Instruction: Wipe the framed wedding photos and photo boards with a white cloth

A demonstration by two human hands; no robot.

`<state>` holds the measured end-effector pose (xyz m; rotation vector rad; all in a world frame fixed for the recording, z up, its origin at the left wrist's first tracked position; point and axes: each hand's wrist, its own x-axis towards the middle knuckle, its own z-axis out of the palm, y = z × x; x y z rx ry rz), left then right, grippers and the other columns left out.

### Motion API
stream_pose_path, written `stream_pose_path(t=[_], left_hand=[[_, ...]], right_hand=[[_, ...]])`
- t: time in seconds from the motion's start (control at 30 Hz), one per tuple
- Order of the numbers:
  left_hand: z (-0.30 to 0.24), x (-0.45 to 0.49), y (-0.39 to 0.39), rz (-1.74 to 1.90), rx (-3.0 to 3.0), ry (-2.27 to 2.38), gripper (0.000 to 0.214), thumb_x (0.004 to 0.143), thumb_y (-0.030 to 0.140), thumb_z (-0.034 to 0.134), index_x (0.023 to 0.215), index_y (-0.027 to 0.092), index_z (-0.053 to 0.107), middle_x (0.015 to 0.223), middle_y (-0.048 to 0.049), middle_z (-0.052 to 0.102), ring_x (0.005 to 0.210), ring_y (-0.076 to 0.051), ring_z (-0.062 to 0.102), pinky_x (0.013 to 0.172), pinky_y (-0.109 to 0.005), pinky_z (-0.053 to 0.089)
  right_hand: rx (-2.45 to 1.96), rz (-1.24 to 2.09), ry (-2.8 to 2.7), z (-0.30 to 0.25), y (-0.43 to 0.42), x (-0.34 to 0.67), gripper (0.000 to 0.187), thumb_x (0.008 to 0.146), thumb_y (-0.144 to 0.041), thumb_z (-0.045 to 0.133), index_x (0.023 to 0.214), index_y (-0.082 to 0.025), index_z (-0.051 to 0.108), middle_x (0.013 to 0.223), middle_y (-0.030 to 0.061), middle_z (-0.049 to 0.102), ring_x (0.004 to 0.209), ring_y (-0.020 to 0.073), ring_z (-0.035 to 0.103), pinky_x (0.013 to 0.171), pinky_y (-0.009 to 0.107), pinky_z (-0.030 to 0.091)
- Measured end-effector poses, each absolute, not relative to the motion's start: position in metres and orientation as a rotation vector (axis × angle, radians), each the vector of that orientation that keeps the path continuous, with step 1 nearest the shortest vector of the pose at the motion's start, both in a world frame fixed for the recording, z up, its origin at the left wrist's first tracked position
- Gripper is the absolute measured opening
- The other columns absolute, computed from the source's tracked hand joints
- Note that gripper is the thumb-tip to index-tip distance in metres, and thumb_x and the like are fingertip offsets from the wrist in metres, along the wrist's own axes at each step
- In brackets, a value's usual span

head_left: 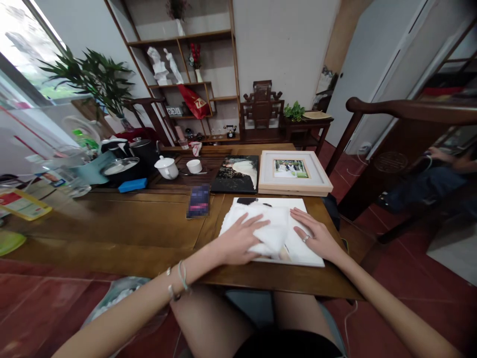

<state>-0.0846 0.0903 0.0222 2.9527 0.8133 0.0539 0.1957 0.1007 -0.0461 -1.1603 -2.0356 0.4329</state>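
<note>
A white picture panel [307,248] lies flat near the front edge of the wooden table, with dark and skin-toned patches of its print showing. Spread over its left and middle part is a white cloth [274,233]. My left hand [244,238] rests flat on the cloth, fingers spread apart. On the right, my right hand [315,236] lies on the bare part of the panel with its fingers stretched out and a ring on one of them; its fingertips come close to the cloth's edge. Most of the print is hidden under the cloth and hands.
Behind the panel lie a dark picture [234,174] and a pale wooden frame [313,186]. A phone [198,201] is left of them. Farther left are a lidded white cup [166,167], a blue sponge [133,185] and a yellow-labelled bottle [24,203]. A wooden chair [395,144] stands right.
</note>
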Motion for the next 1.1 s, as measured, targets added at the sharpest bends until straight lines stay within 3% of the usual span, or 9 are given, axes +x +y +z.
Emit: stream_pose_path(t=[0.17,0.33,0.53,0.67,0.8,0.97,1.1], left_hand=[[0.016,-0.086,0.152,0.171,3.007,0.869,0.034,0.082,0.029,0.053,0.112,0.018,0.064,0.146,-0.0115,0.04,0.137,-0.031,0.03,0.11,-0.049,0.024],[0.022,-0.08,0.152,0.167,2.966,0.947,0.033,0.087,0.031,0.049,0.11,0.014,0.065,0.135,-0.0163,0.051,0.132,-0.029,0.04,0.108,-0.044,0.03],[0.03,-0.07,0.066,0.027,2.98,0.828,0.037,0.083,0.031,0.053,0.117,0.02,0.062,0.146,-0.0131,0.038,0.137,-0.035,0.028,0.108,-0.055,0.027],[0.016,-0.065,0.021,0.089,3.081,0.749,0.039,0.083,0.048,0.056,0.103,0.018,0.07,0.148,-0.0172,0.032,0.138,-0.044,0.019,0.107,-0.062,0.02],[0.004,-0.068,0.035,0.216,3.102,0.827,0.062,0.084,0.068,0.039,0.113,0.021,0.066,0.147,-0.0151,0.034,0.138,-0.042,0.021,0.107,-0.062,0.019],[0.006,-0.067,0.09,0.146,3.029,1.16,0.058,0.09,0.062,0.033,0.104,0.019,0.071,0.144,-0.0157,0.04,0.137,-0.04,0.025,0.107,-0.06,0.022],[0.009,-0.06,0.111,0.181,3.059,1.138,0.054,0.093,0.056,0.034,0.111,0.017,0.067,0.151,-0.0153,0.028,0.141,-0.037,0.017,0.109,-0.058,0.021]], right_hand=[[-1.161,0.439,-2.038,-0.045,0.1,0.196,0.039,0.09,-0.032,0.05,0.127,-0.023,0.057,0.135,0.0079,0.054,0.131,0.0256,0.043,0.11,0.051,0.034],[-1.151,0.437,-2.042,-0.044,0.099,0.196,0.04,0.09,-0.031,0.05,0.128,-0.023,0.056,0.135,0.0076,0.054,0.131,0.0254,0.043,0.11,0.051,0.035],[-1.149,0.428,-2.028,-0.046,0.099,0.196,0.038,0.089,-0.029,0.05,0.127,-0.025,0.057,0.134,0.0068,0.055,0.13,0.0254,0.045,0.109,0.052,0.036],[-1.108,0.434,-2.033,-0.047,0.1,0.197,0.04,0.088,-0.026,0.049,0.128,-0.026,0.056,0.135,0.0062,0.054,0.13,0.0252,0.044,0.11,0.052,0.035],[-1.143,0.432,-2.04,-0.047,0.099,0.196,0.04,0.089,-0.027,0.049,0.129,-0.025,0.055,0.136,0.007,0.053,0.131,0.0252,0.043,0.11,0.052,0.035],[-1.147,0.414,-2.047,-0.047,0.099,0.194,0.039,0.09,-0.03,0.049,0.129,-0.024,0.055,0.135,0.0076,0.054,0.131,0.0252,0.043,0.11,0.053,0.034],[-1.139,0.413,-2.048,-0.046,0.099,0.194,0.039,0.09,-0.03,0.05,0.129,-0.025,0.055,0.135,0.0068,0.054,0.131,0.0254,0.043,0.109,0.053,0.035]])
